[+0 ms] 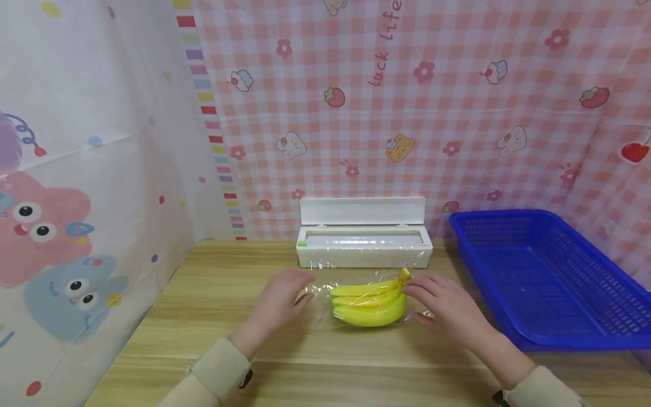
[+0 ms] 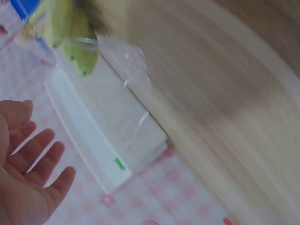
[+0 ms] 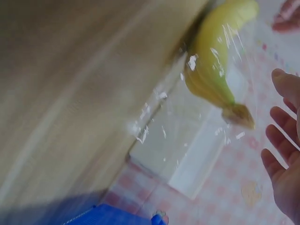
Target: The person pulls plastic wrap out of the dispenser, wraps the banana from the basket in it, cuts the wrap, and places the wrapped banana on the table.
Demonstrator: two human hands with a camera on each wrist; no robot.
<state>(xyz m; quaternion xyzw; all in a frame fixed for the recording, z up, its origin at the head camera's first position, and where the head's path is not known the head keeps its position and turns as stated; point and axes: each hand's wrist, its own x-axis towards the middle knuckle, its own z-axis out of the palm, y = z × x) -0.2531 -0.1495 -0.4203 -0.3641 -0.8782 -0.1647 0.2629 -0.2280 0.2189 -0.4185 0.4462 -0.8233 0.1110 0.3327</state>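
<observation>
A bunch of yellow-green bananas (image 1: 368, 308) lies on the table in clear cling film (image 1: 319, 305), its stem pointing to the back right. To the left of the bunch is my left hand (image 1: 277, 302), over the film's edge in the head view. My left hand (image 2: 30, 171) shows loosely bent, spread fingers and nothing in them in the left wrist view. On the other side, my right hand (image 1: 450, 311) hovers by the stem end. The right wrist view shows that hand (image 3: 286, 145) with fingers apart, holding nothing, while film glints around the bananas (image 3: 213, 61).
Behind the bananas stands a white cling film dispenser (image 1: 363, 257) with its lid (image 1: 362, 211) raised. A blue plastic basket (image 1: 500, 294) occupies the right side of the wooden table (image 1: 213, 282). Patterned cloths (image 1: 315, 124) hang at the back and sides.
</observation>
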